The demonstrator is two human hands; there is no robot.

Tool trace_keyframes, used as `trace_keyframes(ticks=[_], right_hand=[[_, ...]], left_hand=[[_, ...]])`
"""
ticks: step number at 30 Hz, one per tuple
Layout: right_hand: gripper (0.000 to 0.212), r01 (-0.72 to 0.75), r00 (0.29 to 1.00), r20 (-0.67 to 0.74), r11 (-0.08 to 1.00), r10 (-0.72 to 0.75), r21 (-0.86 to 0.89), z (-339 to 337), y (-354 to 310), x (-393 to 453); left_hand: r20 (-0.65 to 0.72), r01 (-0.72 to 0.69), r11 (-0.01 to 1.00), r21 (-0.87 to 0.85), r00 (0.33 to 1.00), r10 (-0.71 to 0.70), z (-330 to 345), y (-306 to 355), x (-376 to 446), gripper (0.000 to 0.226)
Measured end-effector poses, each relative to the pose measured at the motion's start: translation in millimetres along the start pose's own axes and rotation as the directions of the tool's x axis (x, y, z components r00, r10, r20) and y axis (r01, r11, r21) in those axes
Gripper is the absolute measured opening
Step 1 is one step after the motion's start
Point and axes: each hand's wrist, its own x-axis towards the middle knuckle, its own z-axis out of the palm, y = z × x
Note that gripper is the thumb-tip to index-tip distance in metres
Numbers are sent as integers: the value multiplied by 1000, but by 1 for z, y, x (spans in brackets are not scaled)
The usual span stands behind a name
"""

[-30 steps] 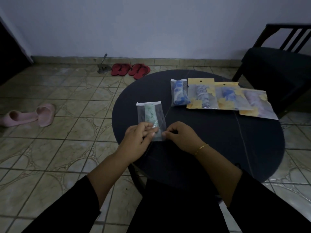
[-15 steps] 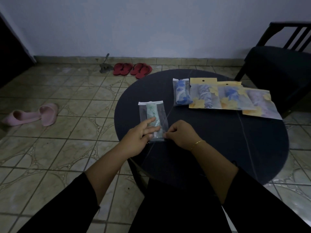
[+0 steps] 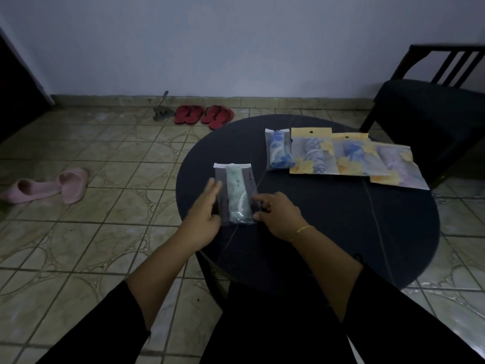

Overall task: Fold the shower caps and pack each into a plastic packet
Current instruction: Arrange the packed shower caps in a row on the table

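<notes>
A clear plastic packet (image 3: 236,193) with a folded green shower cap inside lies on the round dark table (image 3: 341,232), near its left front. My left hand (image 3: 204,208) lies with straight fingers along the packet's left edge. My right hand (image 3: 278,214) has curled fingers pinching the packet's lower right edge. Further back lie a clear packet with a blue cap (image 3: 278,153) and three yellow-printed packets (image 3: 349,156) holding folded caps, side by side.
A black chair (image 3: 430,111) stands at the back right beside the table. On the tiled floor lie red flip-flops (image 3: 203,115) by the wall, a grey object next to them, and pink slippers (image 3: 49,183) at the left.
My left hand slid off the top of the packet to its left edge and its fingers straightened. The right hand kept its hold at the lower right corner.
</notes>
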Motion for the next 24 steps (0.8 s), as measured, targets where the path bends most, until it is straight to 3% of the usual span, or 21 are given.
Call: trace_keyframes(ticks=[2,3,6,8,10,13,15,19,24], right_hand=[[40,15,1000,3,1000,-15,22,0,2,-1],[38,27,1000,3,999,-28,31,0,2,-1],[38,53,999,-5,999,-53,-8,2,1,1],[40,64,998,-23,997,-65,-40,4,0,6],[42,75,997,-25,996,-76,-45,3,-1,11],[46,90,996,-11,995,-91,-53,-2,-2,21],[48,91,995,-40,991,-95,-95,-9,-2,29],[46,65,966,-230,975,-114,-213,-29,6,45],[44,-26,915,-389,948,-105,-317,-55,28,61]], left_hand=[[-239,192,981,31,954,-179,2,3,-2,54],[-292,275,960,56,924,-248,4,6,-5,51],[-262,357,918,174,915,-306,16,13,-14,57],[-292,373,910,181,904,-312,22,21,-13,48],[-360,336,940,56,885,-295,25,28,-4,34],[-390,196,943,-270,873,-293,28,46,13,36],[-432,129,931,-343,858,-278,30,57,29,40],[-503,66,977,-202,849,-162,35,68,72,45],[-398,-4,989,147,915,62,55,59,122,45]])
